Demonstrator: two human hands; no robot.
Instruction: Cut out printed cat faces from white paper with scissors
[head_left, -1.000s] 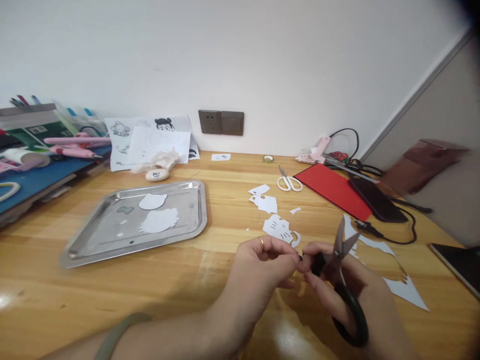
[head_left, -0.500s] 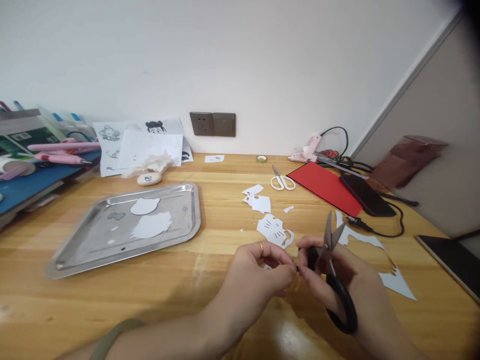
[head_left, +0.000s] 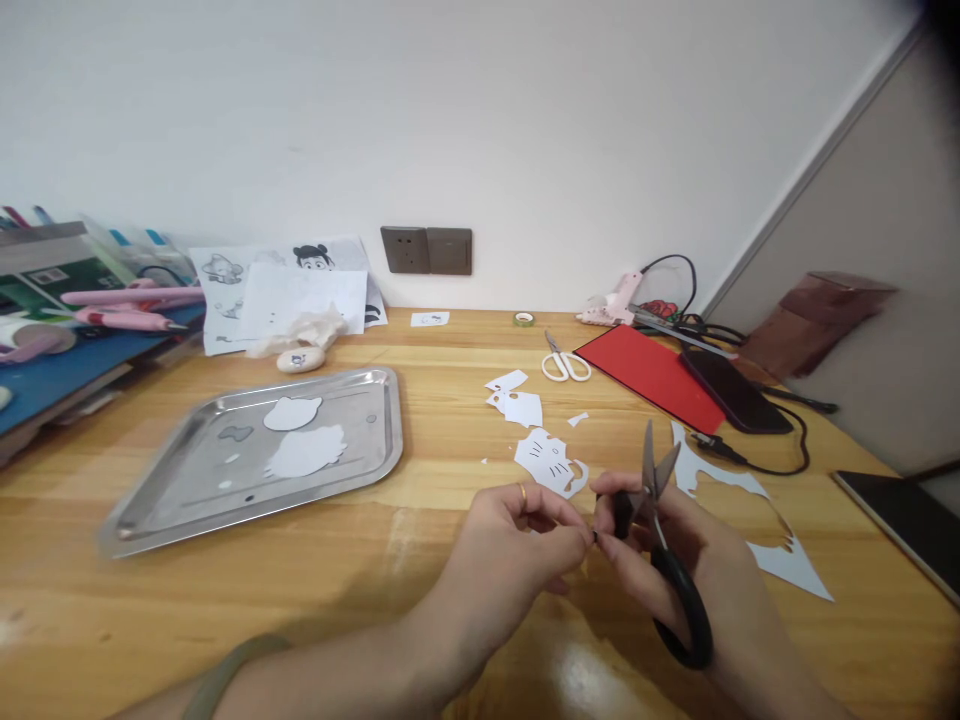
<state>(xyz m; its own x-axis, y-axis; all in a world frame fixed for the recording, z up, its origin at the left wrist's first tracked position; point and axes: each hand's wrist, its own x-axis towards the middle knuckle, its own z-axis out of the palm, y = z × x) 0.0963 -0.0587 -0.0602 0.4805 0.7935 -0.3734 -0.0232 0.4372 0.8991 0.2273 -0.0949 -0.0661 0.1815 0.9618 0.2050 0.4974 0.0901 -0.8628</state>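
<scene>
Pinching a tiny black piece point(head_left: 595, 537) between its thumb and fingers, the left hand point(head_left: 502, 565) has them clamped together on it above the tabletop point(head_left: 300, 575), and the fingers of the right hand point(head_left: 724, 575) meet it from the other side. That right hand also grips black-handled scissors point(head_left: 670, 568), their 2 blades apart and pointing up, away from the person. Just beyond the fingers lies a white paper scrap point(head_left: 540, 457) with short black lines; farther back are smaller paper scraps point(head_left: 523, 408) and white-handled scissors point(head_left: 566, 367). To the right, a cut-out paper sheet point(head_left: 791, 570) lies partly behind the right hand. Well to the left, a metal tray point(head_left: 184, 500) carries 2 white paper cutouts point(head_left: 306, 452), 1 with pointed ears, and a gray shape point(head_left: 235, 433). Behind the tray sit a white oval case point(head_left: 301, 360) and printed drawings point(head_left: 219, 320). Toward the back right, a black smartphone point(head_left: 735, 392) overlaps a red sheet point(head_left: 646, 373), with a pink glue gun point(head_left: 621, 297) near the wall.
</scene>
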